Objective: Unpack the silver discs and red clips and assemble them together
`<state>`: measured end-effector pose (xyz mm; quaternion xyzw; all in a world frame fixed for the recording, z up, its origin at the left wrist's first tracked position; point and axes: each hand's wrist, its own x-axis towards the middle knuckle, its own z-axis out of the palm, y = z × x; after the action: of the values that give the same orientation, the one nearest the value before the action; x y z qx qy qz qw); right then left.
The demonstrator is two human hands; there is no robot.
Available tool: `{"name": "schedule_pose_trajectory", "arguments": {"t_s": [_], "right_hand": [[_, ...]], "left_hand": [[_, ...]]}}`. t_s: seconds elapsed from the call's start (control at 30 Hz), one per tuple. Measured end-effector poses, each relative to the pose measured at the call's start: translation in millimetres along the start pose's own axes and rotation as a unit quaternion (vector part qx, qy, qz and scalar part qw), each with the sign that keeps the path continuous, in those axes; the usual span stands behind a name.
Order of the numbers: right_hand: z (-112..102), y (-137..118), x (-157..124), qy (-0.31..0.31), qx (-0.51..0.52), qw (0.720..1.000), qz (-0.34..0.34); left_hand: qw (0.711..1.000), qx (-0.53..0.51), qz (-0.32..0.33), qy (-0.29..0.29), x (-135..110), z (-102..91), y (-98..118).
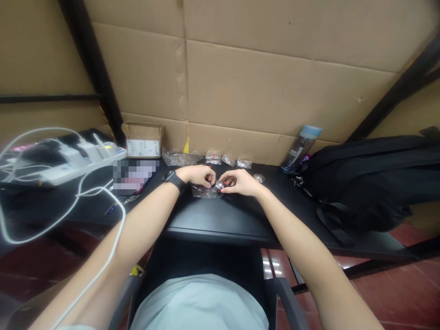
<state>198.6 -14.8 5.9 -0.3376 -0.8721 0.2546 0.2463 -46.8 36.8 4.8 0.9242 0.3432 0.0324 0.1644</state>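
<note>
Left hand (202, 174) curled above a clear plastic bag (205, 192) on the black table (220, 221); from where I stood, couldn't tell whether it gripped anything. Right hand (242, 181) pinched a small shiny piece (220, 184) by the bag's right end. Small packets (213, 158) lay behind.

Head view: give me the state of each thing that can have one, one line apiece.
Right hand: closed on a small shiny piece
Left hand: curled, grip unclear
Clear bag: lying at the hands, seal unclear
Bottle: standing, blue lid on
Power strip: plugs inserted
Cardboard box: top appears open
Watch: strapped on, screen unreadable
</note>
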Motion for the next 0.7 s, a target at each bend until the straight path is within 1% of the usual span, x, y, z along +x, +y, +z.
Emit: {"name": "schedule_pose_trajectory", "arguments": {"t_s": [0.13, 0.33, 0.4, 0.5, 0.63, 0.7], "right_hand": [[0.9, -1.1, 0.7, 0.002, -0.006, 1.0, -0.002], [3.8, 0.8, 2.1, 0.004, -0.01, 1.0, -0.002], [4.1, 1.1, 2.2, 0.002, -0.015, 1.0, -0.002], [3.4, -0.1, 1.7, -0.002, -0.022, 1.0, -0.003], [1.9, -3.2, 0.9, -0.009, -0.03, 0.999, 0.003], [1.7, -4.4, 0.7, -0.014, -0.033, 0.999, 0.005]], "left_hand": [[1.0, -0.004, -0.002, 0.003, 1.1, 2.2, -3.2], [1.0, -0.018, 0.009, -0.019, 2.0, 2.4, -5.8], [1.0, -0.019, 0.009, -0.014, 1.9, 2.0, -5.3], [1.0, -0.018, 0.008, 0.004, -0.1, -0.2, -3.7], [0.999, -0.031, -0.01, -0.018, -5.9, -5.9, -1.8], [0.999, -0.026, -0.015, -0.019, -7.4, -7.4, -2.2]]}}
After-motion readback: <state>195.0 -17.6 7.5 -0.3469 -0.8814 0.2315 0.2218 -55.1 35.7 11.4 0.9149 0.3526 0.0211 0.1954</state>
